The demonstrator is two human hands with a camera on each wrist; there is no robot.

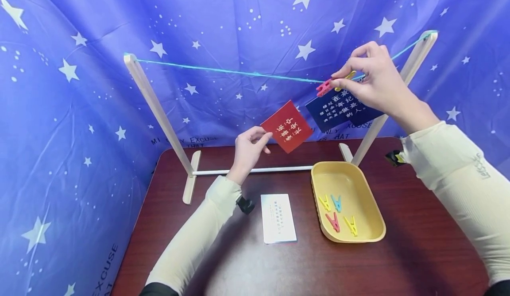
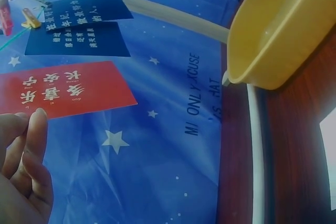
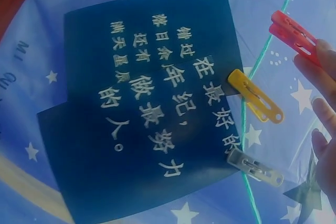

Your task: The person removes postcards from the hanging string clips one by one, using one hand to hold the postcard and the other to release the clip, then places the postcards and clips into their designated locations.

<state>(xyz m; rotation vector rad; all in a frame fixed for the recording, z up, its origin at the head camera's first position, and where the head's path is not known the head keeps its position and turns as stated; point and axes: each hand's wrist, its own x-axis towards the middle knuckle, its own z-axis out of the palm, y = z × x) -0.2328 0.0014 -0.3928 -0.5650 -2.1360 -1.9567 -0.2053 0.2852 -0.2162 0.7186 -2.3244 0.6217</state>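
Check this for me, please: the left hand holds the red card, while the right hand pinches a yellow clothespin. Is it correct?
Not quite: the clothespin in the right hand is pinkish-red, not yellow, as the right wrist view shows. The left hand does hold the red card.

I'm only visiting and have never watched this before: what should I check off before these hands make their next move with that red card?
1. Red card held: ok, the left hand pinches its edge.
2. Pink clip in hand: ok, the right hand pinches it.
3. Red card up at the green line: not ok, it is below the line and apart from it.
4. Pink clip gripping the line: cannot tell, they overlap in the right wrist view.
5. Blue cards fastened: ok, a yellow clip and a grey clip hold them.
6. Spare clips available: ok, four lie in the yellow tray.
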